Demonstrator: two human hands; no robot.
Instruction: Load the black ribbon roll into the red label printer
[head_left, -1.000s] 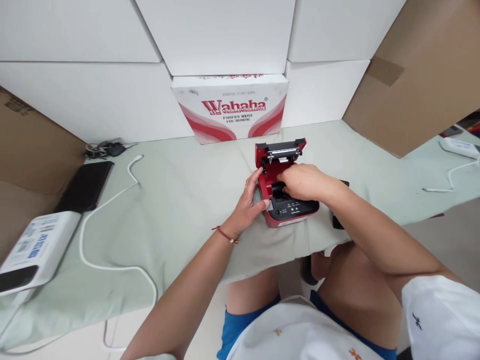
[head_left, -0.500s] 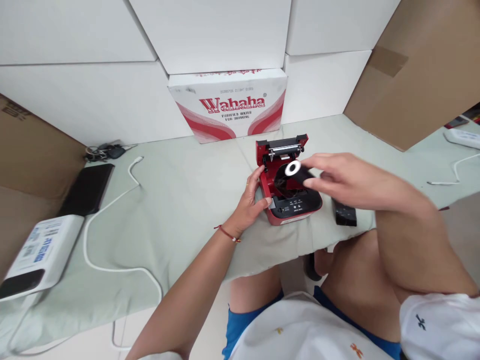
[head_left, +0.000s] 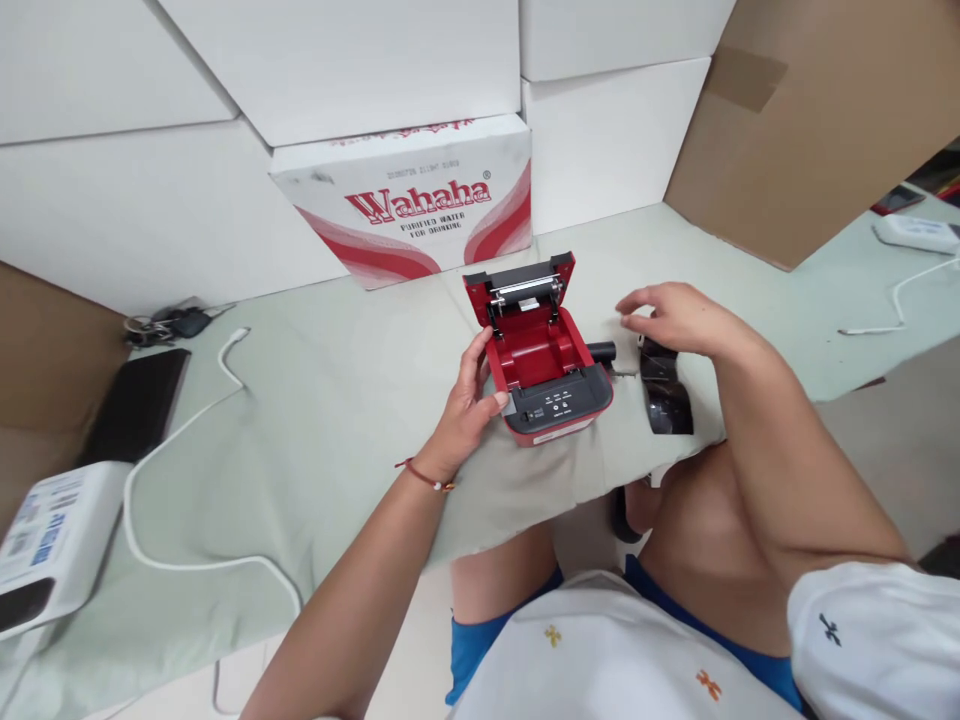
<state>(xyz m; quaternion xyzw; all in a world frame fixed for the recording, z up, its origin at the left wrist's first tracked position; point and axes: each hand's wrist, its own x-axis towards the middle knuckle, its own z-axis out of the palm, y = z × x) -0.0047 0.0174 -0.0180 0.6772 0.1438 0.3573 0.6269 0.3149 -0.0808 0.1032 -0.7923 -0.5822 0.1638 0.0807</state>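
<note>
A small red and black printer (head_left: pixel 559 405) stands on the cloth-covered table with its lid (head_left: pixel 525 285) raised. Its red inner bay shows nothing inside. My left hand (head_left: pixel 474 400) grips the printer's left side, thumb on the front corner and fingers along the edge. Beside the printer's right side lies a black roll (head_left: pixel 602 352), partly hidden behind it. My right hand (head_left: pixel 671 315) hovers to the right of the roll, thumb and fingers apart, holding nothing that I can see. Below that hand lies a glossy black strip (head_left: pixel 667 400), its upper end partly covered by the fingers.
A Wahaha water carton (head_left: pixel 412 205) stands behind the printer against white boxes (head_left: pixel 615 140). Brown cardboard (head_left: pixel 810 130) walls the right. On the left are a white cable (head_left: pixel 180 430), a black flat object (head_left: pixel 139 405), a white device (head_left: pixel 64 540) and keys (head_left: pixel 176 322).
My right hand has taken the black roll out of the printer bay area and let it go on the table at the right. My left hand stays on the printer. The view has shifted.
</note>
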